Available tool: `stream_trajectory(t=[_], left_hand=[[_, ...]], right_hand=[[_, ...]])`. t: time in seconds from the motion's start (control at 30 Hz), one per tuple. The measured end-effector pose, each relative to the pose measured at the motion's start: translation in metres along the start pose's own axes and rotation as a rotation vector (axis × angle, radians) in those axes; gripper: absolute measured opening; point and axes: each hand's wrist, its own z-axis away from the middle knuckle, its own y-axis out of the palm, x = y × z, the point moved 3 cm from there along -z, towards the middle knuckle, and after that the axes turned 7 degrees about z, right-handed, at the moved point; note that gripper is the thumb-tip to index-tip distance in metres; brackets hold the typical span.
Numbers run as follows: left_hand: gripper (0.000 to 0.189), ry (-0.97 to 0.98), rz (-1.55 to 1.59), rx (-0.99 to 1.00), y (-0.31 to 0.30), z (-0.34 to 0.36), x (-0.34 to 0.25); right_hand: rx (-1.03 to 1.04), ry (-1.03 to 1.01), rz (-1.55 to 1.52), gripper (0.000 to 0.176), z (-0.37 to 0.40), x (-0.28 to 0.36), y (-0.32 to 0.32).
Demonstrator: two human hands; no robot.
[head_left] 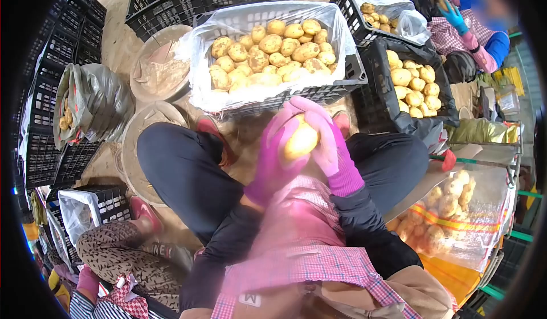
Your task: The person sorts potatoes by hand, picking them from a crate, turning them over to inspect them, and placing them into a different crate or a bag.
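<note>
A single potato (301, 139), pale yellow and smooth, is held up between my two gloved hands in front of my lap. My left hand (275, 151), in a pink-purple glove, wraps round its left side. On the other side my right hand (323, 139), gloved in lighter pink with a purple cuff, presses its fingers against it. Just beyond my hands stands a black crate (350, 78) lined with white plastic. Many potatoes (274, 44) fill that crate.
To the right, a black-lined crate (373, 82) holds potatoes, and a clear bag of potatoes (447, 205) lies lower down. Round basins (130, 142) stand at left beside a grey sack (105, 99). Black crates line the far left. Co-workers (476, 31) sit at upper right and lower left.
</note>
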Motion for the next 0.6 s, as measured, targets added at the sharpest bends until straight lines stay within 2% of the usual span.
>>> stream_trajectory(t=[0.07, 0.13, 0.17, 0.23, 0.27, 0.33, 0.43, 0.47, 0.53, 0.6], left_hand=[[0.079, -0.043, 0.034, -0.021, 0.000, 0.002, 0.000], [0.078, -0.317, 0.484, -0.109, -0.001, 0.004, 0.005], [0.077, -0.454, 0.711, -0.151, -0.001, 0.007, 0.007], [0.080, -0.539, 0.862, -0.151, -0.007, 0.000, 0.003], [0.081, -0.581, 0.937, -0.153, -0.009, -0.001, 0.002], [0.081, -0.617, 0.951, -0.119, -0.007, 0.002, 0.004], [0.078, -0.643, 0.937, -0.054, -0.008, 0.001, -0.002], [0.077, -0.648, 0.926, -0.028, -0.009, 0.000, -0.005], [0.078, -0.747, 1.128, -0.046, -0.004, 0.009, 0.001], [0.077, -0.834, 1.341, -0.069, -0.001, 0.013, 0.001]], right_hand=[[-0.017, 0.011, -0.060, 0.046, -0.002, -0.005, -0.002], [-0.050, 0.023, -0.113, 0.046, 0.002, 0.008, 0.008], [-0.020, -0.033, -0.018, 0.046, 0.004, 0.011, 0.009], [0.041, -0.141, 0.172, 0.045, 0.006, 0.020, 0.010], [0.016, -0.156, 0.169, 0.046, 0.006, 0.022, 0.010], [-0.034, -0.189, 0.165, 0.048, 0.005, 0.026, 0.014], [0.049, -0.192, 0.535, 0.045, 0.016, 0.048, 0.041], [0.053, -0.184, 0.546, 0.044, 0.015, 0.042, 0.038], [0.065, -0.171, 0.569, 0.043, 0.010, 0.025, 0.028], [0.133, -0.244, 0.683, 0.047, 0.002, 0.032, 0.014]])
